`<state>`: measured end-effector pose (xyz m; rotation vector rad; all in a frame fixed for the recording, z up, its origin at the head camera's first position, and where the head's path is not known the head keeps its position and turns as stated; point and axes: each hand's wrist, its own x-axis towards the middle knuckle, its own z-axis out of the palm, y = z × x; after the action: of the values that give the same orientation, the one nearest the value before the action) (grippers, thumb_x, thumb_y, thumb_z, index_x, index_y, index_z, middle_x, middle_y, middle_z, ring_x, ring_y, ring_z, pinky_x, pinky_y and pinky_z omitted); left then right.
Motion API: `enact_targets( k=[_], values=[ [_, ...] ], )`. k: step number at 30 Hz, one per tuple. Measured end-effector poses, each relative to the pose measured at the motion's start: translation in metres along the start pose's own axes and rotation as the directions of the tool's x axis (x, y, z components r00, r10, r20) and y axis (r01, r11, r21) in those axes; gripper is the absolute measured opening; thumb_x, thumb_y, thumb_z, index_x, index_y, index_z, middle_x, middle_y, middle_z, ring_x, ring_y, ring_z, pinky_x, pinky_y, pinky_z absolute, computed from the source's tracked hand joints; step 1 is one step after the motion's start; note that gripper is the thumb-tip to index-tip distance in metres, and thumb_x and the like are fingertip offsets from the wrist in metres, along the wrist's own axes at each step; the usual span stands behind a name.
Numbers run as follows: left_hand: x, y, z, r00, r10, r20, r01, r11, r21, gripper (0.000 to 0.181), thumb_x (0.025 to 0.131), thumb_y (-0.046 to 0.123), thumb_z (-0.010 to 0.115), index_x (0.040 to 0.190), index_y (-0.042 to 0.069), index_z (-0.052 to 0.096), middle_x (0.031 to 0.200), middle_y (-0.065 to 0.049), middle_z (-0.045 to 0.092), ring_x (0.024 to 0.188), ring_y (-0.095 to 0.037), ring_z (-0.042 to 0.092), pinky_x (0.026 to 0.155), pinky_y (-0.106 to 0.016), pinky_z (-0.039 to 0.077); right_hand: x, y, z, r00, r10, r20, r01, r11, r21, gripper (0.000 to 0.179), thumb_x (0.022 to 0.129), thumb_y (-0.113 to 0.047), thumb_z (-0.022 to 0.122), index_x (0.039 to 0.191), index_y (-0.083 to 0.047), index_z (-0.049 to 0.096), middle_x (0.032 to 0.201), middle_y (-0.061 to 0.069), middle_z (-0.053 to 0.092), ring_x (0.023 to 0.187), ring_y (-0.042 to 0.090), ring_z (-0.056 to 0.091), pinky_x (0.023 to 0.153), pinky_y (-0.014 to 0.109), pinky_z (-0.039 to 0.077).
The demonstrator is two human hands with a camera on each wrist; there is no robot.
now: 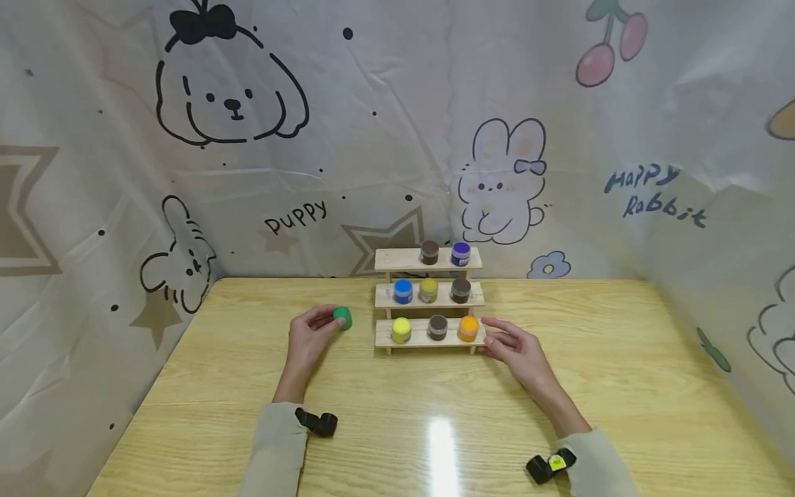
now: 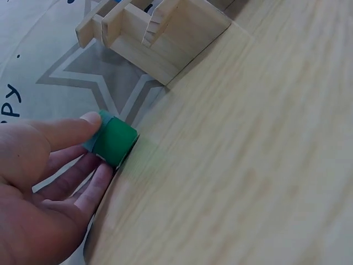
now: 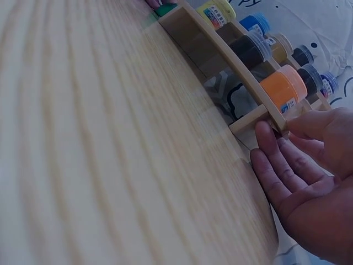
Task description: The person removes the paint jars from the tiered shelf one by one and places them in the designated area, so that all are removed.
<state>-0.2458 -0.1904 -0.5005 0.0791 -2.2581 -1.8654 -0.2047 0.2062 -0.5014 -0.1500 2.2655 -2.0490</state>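
My left hand (image 1: 308,339) pinches a small green paint jar (image 1: 343,318) between thumb and fingers, left of the stepped wooden rack (image 1: 397,342). In the left wrist view the green jar (image 2: 116,141) sits close over the tabletop, its paler lid side upward. At the rack's other end, my right hand (image 1: 520,353) holds the right end of the lowest step, thumb and fingertips at its corner. The orange jar (image 3: 284,88) stands right by those fingers. On that step are also a dark jar (image 1: 437,328) and a bright yellow jar (image 1: 401,330).
The middle step bears a blue jar (image 1: 403,291), a mustard-yellow jar (image 1: 428,290) and a dark brown jar (image 1: 461,290). On the top step stand another brown jar (image 1: 429,252) and a purple jar (image 1: 461,254). A printed curtain (image 1: 373,159) hangs behind the wooden table (image 1: 373,428).
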Motion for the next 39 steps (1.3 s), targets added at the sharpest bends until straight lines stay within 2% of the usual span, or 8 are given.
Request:
enact_targets(
  k=[8, 13, 18, 23, 27, 34, 37, 39],
  values=[
    [0.001, -0.001, 0.002, 1.0, -0.009, -0.003, 0.009, 1.0, -0.003, 0.03, 0.088, -0.004, 0.077, 0.117, -0.01, 0.07, 0.118, -0.028, 0.069, 0.113, -0.04, 0.066, 0.083, -0.013, 0.052, -0.001, 0.001, 0.001, 1.0, -0.006, 0.005, 0.006, 1.0, -0.014, 0.045, 0.104, -0.01, 0.061, 0.146, 0.002, 0.052, 0.127, 0.03, 0.065, 0.102, 0.019, 0.073, 0.09, 0.034, 0.059],
    [0.001, 0.0, 0.003, 1.0, -0.023, 0.013, 0.023, 1.0, -0.02, 0.032, 0.089, -0.004, 0.076, 0.12, -0.011, 0.068, 0.121, -0.03, 0.067, 0.115, -0.042, 0.064, 0.084, -0.012, 0.051, -0.001, 0.002, -0.001, 1.0, 0.008, -0.002, -0.008, 1.0, -0.018, 0.044, 0.104, -0.01, 0.061, 0.146, 0.001, 0.052, 0.127, 0.029, 0.066, 0.101, 0.018, 0.073, 0.09, 0.033, 0.059],
    [0.001, 0.006, 0.002, 1.0, -0.009, 0.028, 0.01, 1.0, -0.024, 0.037, 0.092, -0.004, 0.074, 0.126, -0.012, 0.064, 0.127, -0.03, 0.064, 0.119, -0.042, 0.062, 0.086, -0.011, 0.05, -0.002, 0.002, -0.002, 1.0, 0.007, 0.004, -0.007, 1.0, -0.011, 0.045, 0.104, -0.011, 0.062, 0.147, 0.001, 0.052, 0.127, 0.028, 0.066, 0.101, 0.016, 0.073, 0.09, 0.033, 0.058],
    [0.001, 0.023, 0.001, 0.999, 0.047, -0.01, -0.047, 0.999, -0.009, 0.033, 0.094, 0.0, 0.072, 0.125, -0.01, 0.065, 0.127, -0.03, 0.063, 0.12, -0.04, 0.06, 0.089, -0.014, 0.051, -0.001, 0.002, -0.001, 1.0, 0.001, 0.01, -0.001, 1.0, -0.016, 0.047, 0.104, -0.014, 0.063, 0.147, 0.001, 0.052, 0.127, 0.029, 0.065, 0.101, 0.016, 0.073, 0.09, 0.033, 0.059],
    [0.0, 0.038, 0.005, 0.991, 0.124, -0.044, -0.124, 0.992, 0.001, 0.027, 0.095, 0.001, 0.072, 0.121, -0.007, 0.069, 0.124, -0.027, 0.066, 0.118, -0.041, 0.061, 0.092, -0.023, 0.054, -0.001, 0.001, -0.001, 1.0, -0.008, 0.009, 0.008, 1.0, -0.018, 0.046, 0.104, -0.014, 0.063, 0.146, 0.002, 0.052, 0.127, 0.029, 0.065, 0.1, 0.015, 0.073, 0.09, 0.032, 0.059],
    [-0.006, 0.065, 0.015, 0.977, 0.214, 0.007, -0.214, 0.976, -0.034, 0.029, 0.096, 0.002, 0.071, 0.123, -0.006, 0.067, 0.124, -0.023, 0.067, 0.118, -0.035, 0.062, 0.097, -0.038, 0.053, 0.0, 0.003, -0.002, 0.999, -0.026, 0.021, 0.026, 1.0, 0.003, 0.047, 0.104, -0.011, 0.062, 0.147, 0.004, 0.05, 0.126, 0.03, 0.066, 0.1, 0.013, 0.073, 0.09, 0.033, 0.058],
    [-0.008, 0.074, 0.02, 0.97, 0.24, 0.033, -0.238, 0.97, -0.056, 0.029, 0.097, 0.001, 0.069, 0.125, -0.006, 0.066, 0.125, -0.025, 0.066, 0.119, -0.039, 0.061, 0.099, -0.045, 0.051, 0.001, 0.004, -0.002, 0.999, -0.037, 0.026, 0.036, 0.999, 0.022, 0.046, 0.104, -0.01, 0.062, 0.146, 0.004, 0.051, 0.126, 0.031, 0.065, 0.1, 0.014, 0.073, 0.09, 0.034, 0.059],
    [-0.012, 0.086, 0.023, 0.965, 0.256, 0.052, -0.252, 0.965, -0.072, 0.03, 0.097, -0.002, 0.068, 0.126, -0.009, 0.065, 0.125, -0.029, 0.064, 0.119, -0.044, 0.059, 0.1, -0.051, 0.05, 0.0, 0.005, -0.003, 0.999, -0.042, 0.029, 0.041, 0.999, 0.023, 0.045, 0.104, -0.009, 0.061, 0.146, 0.004, 0.051, 0.125, 0.032, 0.065, 0.1, 0.015, 0.073, 0.09, 0.034, 0.059]
  ],
)
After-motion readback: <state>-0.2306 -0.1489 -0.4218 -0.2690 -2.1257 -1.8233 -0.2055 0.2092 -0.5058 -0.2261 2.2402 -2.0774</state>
